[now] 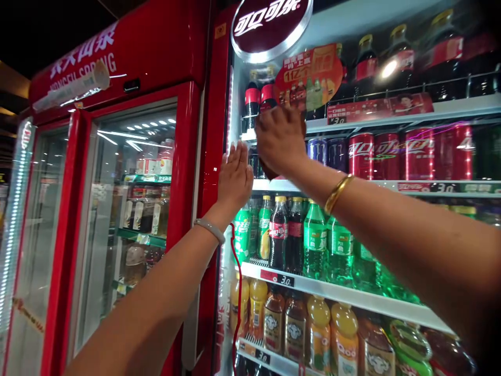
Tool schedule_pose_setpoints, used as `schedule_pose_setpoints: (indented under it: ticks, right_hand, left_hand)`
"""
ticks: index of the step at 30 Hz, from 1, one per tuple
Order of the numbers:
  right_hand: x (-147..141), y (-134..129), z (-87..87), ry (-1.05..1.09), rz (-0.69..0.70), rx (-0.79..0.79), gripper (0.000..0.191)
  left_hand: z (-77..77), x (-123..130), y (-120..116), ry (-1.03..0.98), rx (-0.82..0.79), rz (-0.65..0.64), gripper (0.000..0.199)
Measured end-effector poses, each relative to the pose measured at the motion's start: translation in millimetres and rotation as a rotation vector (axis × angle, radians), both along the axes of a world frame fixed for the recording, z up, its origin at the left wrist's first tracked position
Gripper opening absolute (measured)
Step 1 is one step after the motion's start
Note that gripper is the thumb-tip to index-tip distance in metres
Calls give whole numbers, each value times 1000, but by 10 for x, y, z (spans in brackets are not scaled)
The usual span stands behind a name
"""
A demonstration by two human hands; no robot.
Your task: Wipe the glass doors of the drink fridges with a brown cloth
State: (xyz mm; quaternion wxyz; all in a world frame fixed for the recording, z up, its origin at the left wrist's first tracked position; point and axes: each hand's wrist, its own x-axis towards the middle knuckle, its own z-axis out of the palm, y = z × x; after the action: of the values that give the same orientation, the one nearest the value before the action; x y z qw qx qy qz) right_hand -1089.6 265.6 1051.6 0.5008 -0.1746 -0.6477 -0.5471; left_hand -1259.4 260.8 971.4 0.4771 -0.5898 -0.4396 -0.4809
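My left hand (236,177) is raised by the left edge of a lit drinks fridge's glass door (254,206), fingers stretched and close together, nothing visible in it. To its right and a little higher, my right hand (279,141) is up at the glass with bent fingers. Their tips are hidden behind the knuckles, so I cannot make out what they hold, if anything. Just above it is a round red promotional sticker (313,73). A thin red line (238,303) runs down the door's left side below my left hand.
Behind the glass are cola bottles (278,235), red cans (360,156), green soda bottles (315,240) and juice bottles (344,334) on shelves. A second red fridge (188,156) stands at the left. A round lit sign (272,26) tops the drinks fridge.
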Motion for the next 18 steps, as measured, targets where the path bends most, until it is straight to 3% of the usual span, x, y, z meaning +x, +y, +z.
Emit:
schedule_pose_setpoints:
  ticks: [3, 5, 7, 9, 12, 14, 18]
  right_hand:
    - [5, 13, -397, -208, 15, 66, 39]
    - [232, 20, -517, -335, 10, 87, 38]
    - [535, 18, -440, -357, -22, 76, 37]
    - [765, 13, -228, -244, -50, 33, 40]
    - [777, 6, 29, 19, -17, -36, 41]
    - [624, 1, -7, 78, 12, -35, 40]
    - [546, 22, -366, -149, -5, 93, 35]
  left_hand:
    - [-72, -34, -51, 21, -15, 10, 59]
    - [-119, -44, -88, 18, -17, 20, 59]
    - [-145, 6, -111, 30, -27, 28, 60]
    - [-142, 134, -110, 80, -45, 25, 62]
    - [-93, 411, -67, 109, -51, 13, 63]
    - [-64, 564, -32, 52, -31, 8, 62]
    - [-93, 634, -13, 12, -10, -9, 58]
